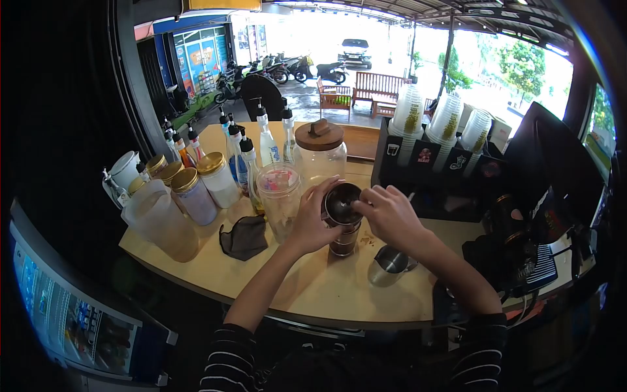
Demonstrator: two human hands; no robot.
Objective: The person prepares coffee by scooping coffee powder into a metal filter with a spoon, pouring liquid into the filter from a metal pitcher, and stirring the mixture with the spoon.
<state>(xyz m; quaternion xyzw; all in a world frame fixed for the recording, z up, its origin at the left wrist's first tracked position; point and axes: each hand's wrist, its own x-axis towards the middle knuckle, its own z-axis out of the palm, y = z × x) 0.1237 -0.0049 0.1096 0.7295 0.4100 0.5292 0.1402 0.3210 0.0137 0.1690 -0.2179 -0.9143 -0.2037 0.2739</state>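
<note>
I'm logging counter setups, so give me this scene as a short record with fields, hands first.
Left hand: holding a dark round cup
Right hand: at the cup's rim; any small object in it is unclear
Below cup: small glass, brownish inside; contact between them unclear
Right of glass: brown crumbs and a metal pitcher on the counter
Left of glass: black cloth, gold-lidded jars
Farther back: pump bottles, wooden-lidded jar
Far right: stacked plastic cups in a black rack

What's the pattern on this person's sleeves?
The sleeves are black with thin white stripes, seen best in the head view, the only one here.
</note>
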